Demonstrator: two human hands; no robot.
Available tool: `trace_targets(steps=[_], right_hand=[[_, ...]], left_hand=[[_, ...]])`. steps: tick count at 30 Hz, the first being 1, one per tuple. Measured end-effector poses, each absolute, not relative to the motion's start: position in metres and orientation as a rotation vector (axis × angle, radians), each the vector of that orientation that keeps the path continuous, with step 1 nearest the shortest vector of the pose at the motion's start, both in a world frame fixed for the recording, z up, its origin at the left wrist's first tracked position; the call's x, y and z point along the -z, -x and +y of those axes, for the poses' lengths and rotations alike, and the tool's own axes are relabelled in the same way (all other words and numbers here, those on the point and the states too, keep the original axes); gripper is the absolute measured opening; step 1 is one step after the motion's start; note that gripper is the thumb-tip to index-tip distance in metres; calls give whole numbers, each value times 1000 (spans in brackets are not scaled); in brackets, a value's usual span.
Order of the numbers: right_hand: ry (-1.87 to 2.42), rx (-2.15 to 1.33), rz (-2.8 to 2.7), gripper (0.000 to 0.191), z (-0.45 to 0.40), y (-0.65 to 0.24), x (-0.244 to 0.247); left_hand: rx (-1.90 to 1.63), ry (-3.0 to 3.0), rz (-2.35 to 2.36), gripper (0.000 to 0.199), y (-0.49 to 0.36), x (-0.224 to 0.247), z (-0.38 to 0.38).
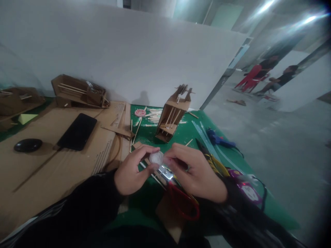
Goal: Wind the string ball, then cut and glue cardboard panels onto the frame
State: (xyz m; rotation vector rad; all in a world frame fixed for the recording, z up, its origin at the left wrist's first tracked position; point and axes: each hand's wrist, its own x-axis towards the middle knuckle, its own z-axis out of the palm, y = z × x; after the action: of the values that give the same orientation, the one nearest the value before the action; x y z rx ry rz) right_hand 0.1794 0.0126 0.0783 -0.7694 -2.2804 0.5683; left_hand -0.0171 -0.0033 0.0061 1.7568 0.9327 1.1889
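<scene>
The small round piece (pixel 156 158), pale and see-through, is up between the two hands, above the green tabletop (pixel 147 132). Its roundish face seems turned back toward the wearer; no long axis shows, and I can't make out how thick it is. The left hand (pixel 131 171) has the firmer claim, pinching it between thumb and forefinger from the left, the forefinger over the top edge and the thumb under the lower one. The right hand (pixel 198 172) comes in from the other side, its fingers bunched close at the right edge; whether they pinch a bit of it, I can't tell from here. So it sits left of the right fingertips, just beside or touching them. Below lie the scissors (pixel 166 173), red handles toward the wearer. Beyond the hands stands a cardboard frame (pixel 184 105), with loose sticks (pixel 155 119) behind and to its left, and pliers (pixel 204 148) off to the right.
</scene>
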Motion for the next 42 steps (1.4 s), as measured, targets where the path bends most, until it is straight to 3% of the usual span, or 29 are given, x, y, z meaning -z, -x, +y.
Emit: trace_targets(steps=[7, 13, 19, 23, 28, 34, 42], right_hand=[[779, -787, -2100, 16, 42, -172, -67], [871, -996, -1886, 20, 52, -168, -45], [897, -1151, -1853, 35, 47, -161, -19], [923, -1204, -1888, 35, 33, -158, -11], [974, -953, -2083, 26, 12, -166, -28], [895, -599, -2246, 21, 1, -180, -66], [711, -587, -2300, 16, 24, -176, -86]], left_hand=[[-1236, -1511, 774, 46, 18, -6, -8], [-1300, -1509, 747, 35, 18, -13, -6], [-1336, -1401, 743, 33, 15, -16, -7], [-1372, -1386, 841, 34, 14, -11, -5], [-1363, -1475, 1030, 35, 16, -6, -2], [-1229, -1488, 903, 34, 14, -8, -5], [-1162, -1471, 694, 28, 18, -14, -6]])
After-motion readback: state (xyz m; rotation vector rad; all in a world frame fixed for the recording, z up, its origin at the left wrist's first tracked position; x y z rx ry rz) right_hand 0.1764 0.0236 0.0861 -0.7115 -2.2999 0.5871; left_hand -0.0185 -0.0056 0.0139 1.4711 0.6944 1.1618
